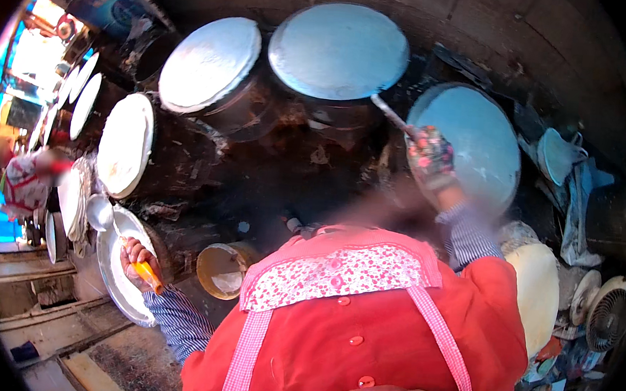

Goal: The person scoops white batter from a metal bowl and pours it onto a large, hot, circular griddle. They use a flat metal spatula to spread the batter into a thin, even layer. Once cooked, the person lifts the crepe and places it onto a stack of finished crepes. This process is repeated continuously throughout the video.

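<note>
My left hand (139, 259), at the lower left, is closed round the orange handle of a metal ladle (100, 212). The ladle's bowl is over the far rim of a wide white basin (143, 316). My right hand (432, 155), in a flowered glove, grips a long, pale, flat stick (387, 112). The stick's far end lies by the lower right edge of a round, pale-topped pan (337, 50). Below that hand and partly hidden by it is another round pan (472, 131), with a wet-looking whitish top. Its near part is blurred by haze or steam.
More white-topped round pans (212, 62) stand on dark drums, curving leftward (126, 144). A yellowish bucket (225, 269) stands near my left arm. A pale round stack (532, 293) and a fan (610, 314) are at right. Another person (24, 180) works at far left.
</note>
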`<state>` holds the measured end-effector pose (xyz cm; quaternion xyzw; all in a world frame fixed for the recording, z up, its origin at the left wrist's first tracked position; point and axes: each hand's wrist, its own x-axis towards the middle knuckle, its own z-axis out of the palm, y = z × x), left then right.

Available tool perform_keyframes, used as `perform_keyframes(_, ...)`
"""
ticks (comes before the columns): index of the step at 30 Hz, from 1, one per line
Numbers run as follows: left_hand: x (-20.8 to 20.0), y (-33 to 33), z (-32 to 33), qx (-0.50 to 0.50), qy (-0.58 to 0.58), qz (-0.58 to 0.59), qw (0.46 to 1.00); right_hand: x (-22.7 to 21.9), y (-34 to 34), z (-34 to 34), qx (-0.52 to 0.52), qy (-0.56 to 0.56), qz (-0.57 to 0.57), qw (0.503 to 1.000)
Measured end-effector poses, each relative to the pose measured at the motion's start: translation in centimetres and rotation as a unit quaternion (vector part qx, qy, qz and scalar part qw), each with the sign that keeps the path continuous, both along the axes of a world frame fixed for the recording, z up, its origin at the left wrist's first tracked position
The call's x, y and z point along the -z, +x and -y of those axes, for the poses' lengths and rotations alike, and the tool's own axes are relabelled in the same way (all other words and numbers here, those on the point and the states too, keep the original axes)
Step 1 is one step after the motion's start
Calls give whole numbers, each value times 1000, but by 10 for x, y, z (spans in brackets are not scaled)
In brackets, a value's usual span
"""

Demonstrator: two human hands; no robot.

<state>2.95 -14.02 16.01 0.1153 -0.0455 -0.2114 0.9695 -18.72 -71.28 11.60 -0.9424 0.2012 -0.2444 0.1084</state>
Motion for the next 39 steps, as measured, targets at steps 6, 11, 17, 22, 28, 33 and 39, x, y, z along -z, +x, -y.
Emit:
perform_keyframes(6, 89, 50, -129, -97, -45, -107, 988, 17, 161, -106, -85, 68, -19, 994)
perform_keyframes(11, 146, 54, -171, -132, -87, -213, 964, 31, 285, -155, -201, -120, -131, 963)
perform_keyframes(17, 167, 50, -173, -130, -107, -221, 961, 38, 360, -173, -239, -176, -117, 948)
perform_keyframes(22, 153, 46, -151, -150, -105, -268, 946, 29, 415, -234, -253, -174, -47, 951)
perform_keyframes(28, 143, 37, -139, -126, -38, -240, 962, 24, 418, -385, -469, -225, -65, 852)
perform_keyframes(33, 149, 30, -135, -103, 44, -210, 971, 2, 386, -517, -753, 35, -62, 655)
perform_keyframes(39, 132, 53, -105, -260, 189, -370, 872, 15, 386, -540, -768, 161, -283, 552)
